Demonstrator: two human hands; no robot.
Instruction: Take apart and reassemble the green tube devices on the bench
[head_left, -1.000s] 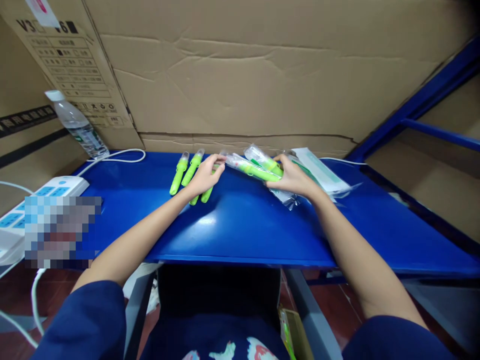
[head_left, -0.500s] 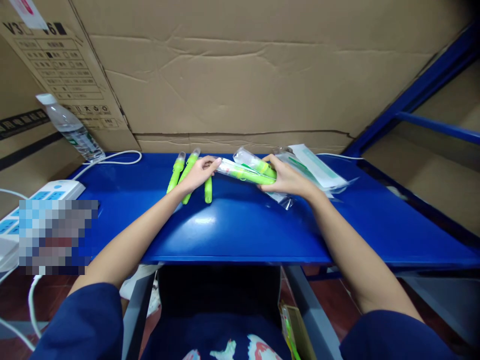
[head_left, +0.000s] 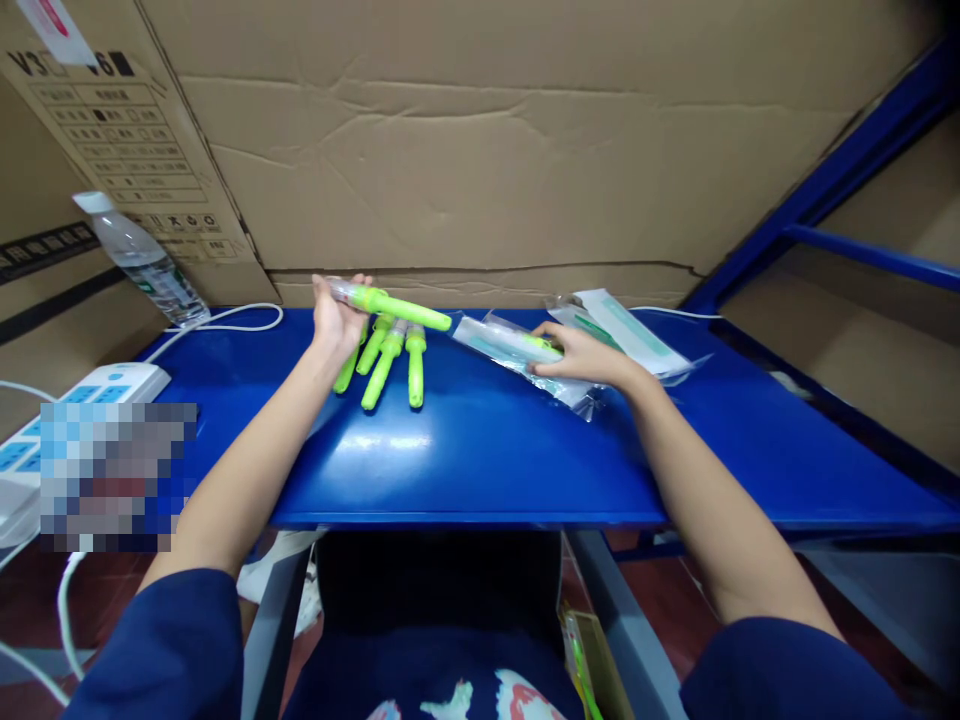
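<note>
My left hand (head_left: pixel 339 318) is closed on the clear end of a lime-green stick (head_left: pixel 412 312), which is lifted and points right. Below it, several like lime-green sticks (head_left: pixel 382 378) with clear tops lie side by side on the blue table (head_left: pixel 465 440). My right hand (head_left: pixel 574 356) is closed around a clear plastic bag (head_left: pixel 499 345), its open end toward the lifted stick. A bit of lime green (head_left: pixel 541 344) shows under its fingers. The stick's tip is just outside the bag.
Behind my right hand lie flat plastic packets (head_left: pixel 634 330). A water bottle (head_left: pixel 150 265) leans at the back left, near a power strip (head_left: pixel 105 385) and white cables. Cardboard (head_left: pixel 480 150) walls the back. Blue frame bars (head_left: pixel 825 200) rise at the right.
My left hand has moved left and up, bringing a lime-green stick out of the bag. My right hand has stayed near its place with the bag.
</note>
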